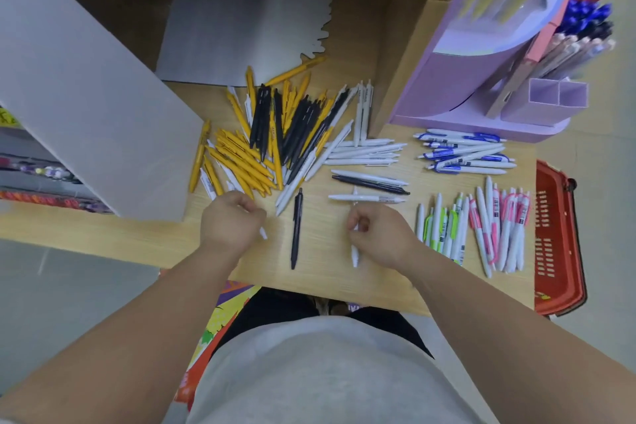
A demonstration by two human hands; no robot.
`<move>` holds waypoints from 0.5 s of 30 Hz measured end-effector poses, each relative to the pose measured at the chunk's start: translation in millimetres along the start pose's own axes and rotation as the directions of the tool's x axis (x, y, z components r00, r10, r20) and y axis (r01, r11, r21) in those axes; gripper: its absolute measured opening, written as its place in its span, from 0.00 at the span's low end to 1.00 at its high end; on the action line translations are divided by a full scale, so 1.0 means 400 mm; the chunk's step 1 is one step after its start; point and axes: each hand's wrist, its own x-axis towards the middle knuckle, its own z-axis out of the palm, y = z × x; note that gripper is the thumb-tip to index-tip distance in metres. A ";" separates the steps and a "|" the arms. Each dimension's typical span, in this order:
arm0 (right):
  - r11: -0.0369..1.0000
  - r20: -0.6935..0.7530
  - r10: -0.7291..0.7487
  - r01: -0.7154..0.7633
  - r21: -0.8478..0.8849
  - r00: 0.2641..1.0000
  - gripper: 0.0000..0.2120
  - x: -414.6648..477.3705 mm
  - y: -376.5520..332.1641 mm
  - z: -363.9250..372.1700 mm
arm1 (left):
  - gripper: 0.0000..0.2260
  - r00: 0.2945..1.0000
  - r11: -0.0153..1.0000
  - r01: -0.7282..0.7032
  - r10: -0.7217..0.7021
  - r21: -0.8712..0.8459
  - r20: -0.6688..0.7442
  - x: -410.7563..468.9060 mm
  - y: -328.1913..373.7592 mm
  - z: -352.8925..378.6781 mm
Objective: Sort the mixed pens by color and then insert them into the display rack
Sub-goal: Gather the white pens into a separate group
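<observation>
Right hand (pixel 382 237) curled round a white pen (pixel 354 253), left hand (pixel 231 222) fisted knuckles-up on a second white pen (pixel 263 234), black pen (pixel 296 227) lying between both fists

Person seen from above, wearing a pale grey shirt (pixel 309 375), nearer the viewer than the table (pixel 323 279). Black trousers (pixel 275 306) show between shirt and table edge. Bare forearms lead to the left hand (pixel 229 220) and right hand (pixel 382 237) over the table.

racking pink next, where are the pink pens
Head view, right side: the pink pens lie between the green pens and the red basket.
</observation>
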 end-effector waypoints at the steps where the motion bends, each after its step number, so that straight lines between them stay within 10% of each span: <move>1: 1.000 0.027 -0.009 0.009 0.011 1.000 0.04 -0.008 0.013 -0.006 | 0.02 1.000 0.999 0.017 -0.017 -0.038 -0.008 -0.018 -0.003 0.001; 7: 0.998 0.185 -0.060 0.061 -0.002 0.981 0.05 -0.045 0.063 -0.031 | 0.06 0.998 0.992 -0.063 0.061 -0.108 -0.022 -0.133 -0.028 0.011; 15: 0.999 0.148 -0.046 0.050 -0.018 0.988 0.07 -0.060 0.096 -0.015 | 0.11 0.896 0.946 -0.321 0.285 0.054 0.341 -0.153 -0.011 0.118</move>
